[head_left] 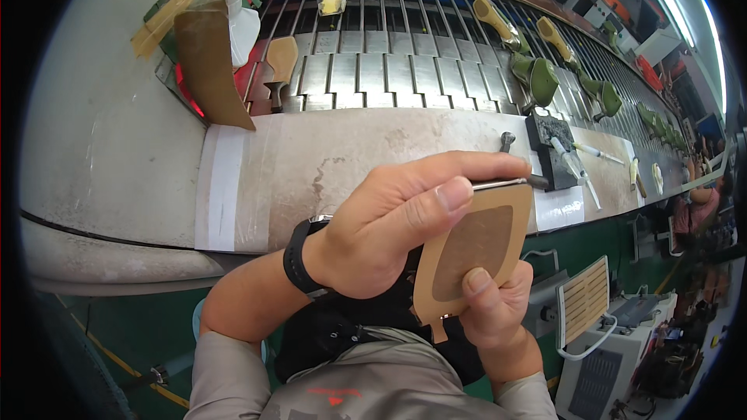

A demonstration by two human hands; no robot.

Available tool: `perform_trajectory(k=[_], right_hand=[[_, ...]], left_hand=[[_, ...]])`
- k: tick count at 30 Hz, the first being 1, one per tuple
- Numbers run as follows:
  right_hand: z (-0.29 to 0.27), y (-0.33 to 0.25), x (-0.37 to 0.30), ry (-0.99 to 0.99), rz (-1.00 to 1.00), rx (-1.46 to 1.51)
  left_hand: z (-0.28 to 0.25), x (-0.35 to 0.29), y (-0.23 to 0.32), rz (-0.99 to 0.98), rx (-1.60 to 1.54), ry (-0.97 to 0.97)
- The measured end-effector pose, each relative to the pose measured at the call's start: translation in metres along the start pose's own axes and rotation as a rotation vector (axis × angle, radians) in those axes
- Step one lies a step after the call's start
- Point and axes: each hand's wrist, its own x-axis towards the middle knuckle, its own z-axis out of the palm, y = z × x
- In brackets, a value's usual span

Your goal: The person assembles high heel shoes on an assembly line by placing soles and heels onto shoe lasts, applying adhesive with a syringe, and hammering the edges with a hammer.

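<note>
Gripping a tan shoe sole (475, 253) from below, the right hand (498, 311) has its fingers clenched around it above the desk (311, 163) edge. The left hand (389, 222) pinches a thin metal tool (506, 183) against the sole's top edge.

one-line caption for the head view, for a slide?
Left hand presses a thin metal tool on a tan insole board held by right hand beside a conveyor.
</note>
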Motion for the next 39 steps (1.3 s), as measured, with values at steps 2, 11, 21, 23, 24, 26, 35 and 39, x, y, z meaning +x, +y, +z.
perform_trajectory(k=[2,11,21,23,24,26,35,39], right_hand=[[0.002,-0.008,0.006,0.054,0.028,0.001],[-0.020,-0.022,0.051,0.080,0.114,0.071],[-0.019,-0.015,0.056,0.111,-0.007,-0.005],[-0.018,-0.016,0.057,0.126,-0.019,-0.014],[-0.017,-0.016,0.057,0.137,-0.014,-0.013],[-0.018,-0.018,0.058,0.150,-0.018,-0.017],[-0.009,-0.006,0.021,0.066,-0.151,-0.165],[0.012,-0.003,0.006,-0.013,-0.335,-0.433]], left_hand=[[-0.002,0.005,-0.005,-0.005,-0.039,-0.006],[-0.038,0.046,-0.021,0.171,0.078,-0.074],[-0.048,0.050,-0.022,0.260,0.295,-0.108],[-0.052,0.047,-0.020,0.240,0.310,-0.121],[-0.053,0.045,-0.018,0.220,0.326,-0.140],[-0.051,0.043,-0.017,0.208,0.344,-0.166],[-0.021,-0.001,-0.010,0.241,0.209,0.091],[-0.003,-0.035,-0.008,0.281,0.173,0.187]])
